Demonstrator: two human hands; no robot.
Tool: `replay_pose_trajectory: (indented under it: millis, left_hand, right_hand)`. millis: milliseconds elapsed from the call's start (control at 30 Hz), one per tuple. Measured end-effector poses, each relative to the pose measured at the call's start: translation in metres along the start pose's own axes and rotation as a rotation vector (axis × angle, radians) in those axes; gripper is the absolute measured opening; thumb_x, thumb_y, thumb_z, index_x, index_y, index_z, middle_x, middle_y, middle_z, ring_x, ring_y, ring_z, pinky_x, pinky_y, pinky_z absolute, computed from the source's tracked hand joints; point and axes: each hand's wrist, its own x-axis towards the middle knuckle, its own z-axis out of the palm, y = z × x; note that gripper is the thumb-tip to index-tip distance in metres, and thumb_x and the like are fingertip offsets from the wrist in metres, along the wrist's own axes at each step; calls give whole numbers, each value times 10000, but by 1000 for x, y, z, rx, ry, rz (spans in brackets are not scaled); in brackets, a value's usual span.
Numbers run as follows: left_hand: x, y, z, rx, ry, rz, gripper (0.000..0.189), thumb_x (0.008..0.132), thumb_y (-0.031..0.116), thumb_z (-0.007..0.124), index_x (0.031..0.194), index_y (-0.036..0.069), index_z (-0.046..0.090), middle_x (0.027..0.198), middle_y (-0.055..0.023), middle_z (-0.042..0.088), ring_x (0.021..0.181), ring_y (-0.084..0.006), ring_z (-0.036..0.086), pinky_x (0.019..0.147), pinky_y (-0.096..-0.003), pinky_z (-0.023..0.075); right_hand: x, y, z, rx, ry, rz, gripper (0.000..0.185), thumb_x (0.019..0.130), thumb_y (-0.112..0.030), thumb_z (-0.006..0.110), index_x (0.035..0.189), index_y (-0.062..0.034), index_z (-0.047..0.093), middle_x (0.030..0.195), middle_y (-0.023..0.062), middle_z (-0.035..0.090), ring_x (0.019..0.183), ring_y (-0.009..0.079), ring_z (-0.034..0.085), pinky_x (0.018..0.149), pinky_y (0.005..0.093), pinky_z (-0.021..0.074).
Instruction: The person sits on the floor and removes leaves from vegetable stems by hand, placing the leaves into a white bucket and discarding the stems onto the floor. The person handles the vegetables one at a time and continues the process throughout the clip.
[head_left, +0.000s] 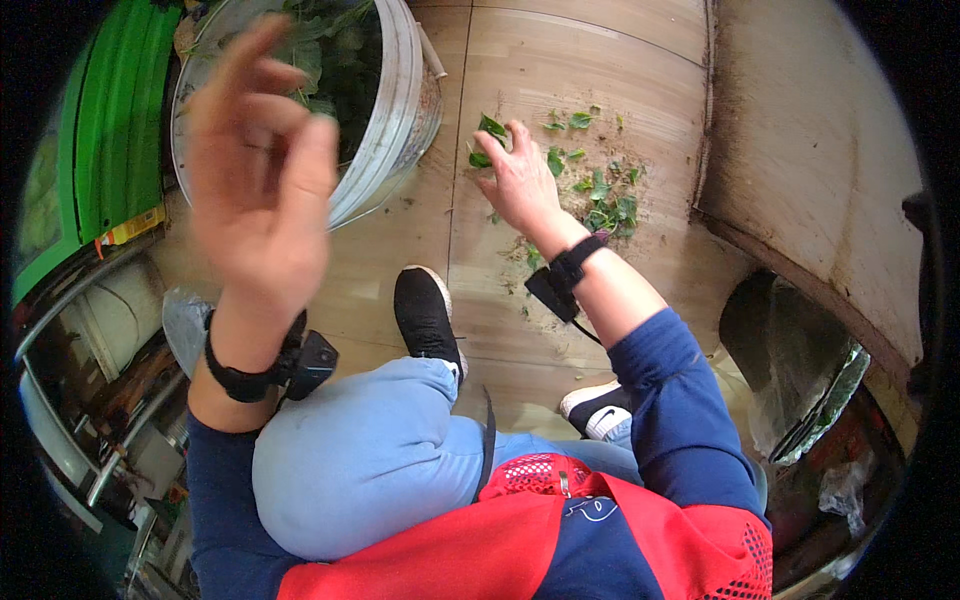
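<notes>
My left hand (262, 157), blurred, is raised over the near side of a white plastic bucket (397, 112), fingers loosely curled and apart. No held thing shows in it. Leafy green stems (322, 52) fill part of the bucket, and my hand hides some of them. Low over the wood-look floor (525, 52), my right hand (521, 176) has its fingers spread around a green leaf (480, 160); whether they grip it is unclear. Another leaf (491, 125) shows at the fingertips. Scattered leaves (611, 214) and dirt lie right of that hand.
A green plastic crate (124, 112) stands left of the bucket, with a yellow tube (139, 225) nearby. A stained pale panel (810, 165) rises on the right. Below it is a dark container (787, 360) with clear plastic. Metal racking (120, 457) runs along the lower left.
</notes>
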Motion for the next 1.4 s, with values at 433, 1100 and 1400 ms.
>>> replay_pose_trajectory:
  millis: [433, 1100, 1400]
  left_hand:
    - [-87, -62, 55, -227, -1142, -711, 342, 873, 166, 571, 1190, 39, 562, 932, -93, 599, 834, -177, 548, 745, -320, 456]
    - [-95, -70, 68, -230, -1043, -870, 324, 878, 165, 565, 1164, 13, 570, 915, -106, 632, 811, -178, 589, 750, -319, 481]
    - [-95, -73, 72, -255, -959, -919, 307, 896, 167, 551, 1161, 17, 582, 902, -40, 612, 804, -118, 542, 743, -282, 458]
  right_hand:
    - [29, 2, -50, 665, 185, 507, 144, 842, -93, 670, 947, 6, 660, 783, 22, 668, 655, 54, 585, 590, 192, 472]
    - [22, 111, -33, -123, 59, 5, 406, 701, -160, 742, 1083, -191, 606, 1081, 106, 508, 1028, 312, 514, 872, 402, 477]
    - [-23, 76, -49, 1241, -178, 713, 165, 843, -97, 671, 969, 1, 627, 769, 37, 631, 638, 101, 587, 569, 227, 490]
